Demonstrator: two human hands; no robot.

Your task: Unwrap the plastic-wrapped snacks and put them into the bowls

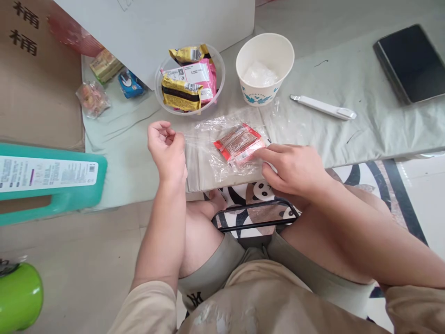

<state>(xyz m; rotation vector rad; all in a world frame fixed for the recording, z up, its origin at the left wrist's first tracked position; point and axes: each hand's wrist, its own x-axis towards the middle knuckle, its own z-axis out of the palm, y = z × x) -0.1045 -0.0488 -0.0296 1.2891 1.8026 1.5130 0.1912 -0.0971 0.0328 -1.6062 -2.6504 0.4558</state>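
My left hand (167,150) is raised over the cloth with its fingers curled, and the edge of a clear plastic bag (222,174) stretches from its pinched thumb and finger. On the crinkled bag lies a red and brown snack packet (239,141). My right hand (295,167) has its fingertips closed on the packet's right end; its grip is partly hidden. Behind them, a clear plastic bowl (222,88) holds several yellow and pink packets (182,93). Beside it, a white paper cup (260,93) contains crumpled clear plastic (260,74).
A white utility knife (323,107) and a dark tablet-like device (413,65) lie to the right. Small packets (130,84) sit at left, near a cardboard box (41,93) and a teal container (100,178). A white box (167,23) stands behind. A black-framed stool (257,227) is between my legs.
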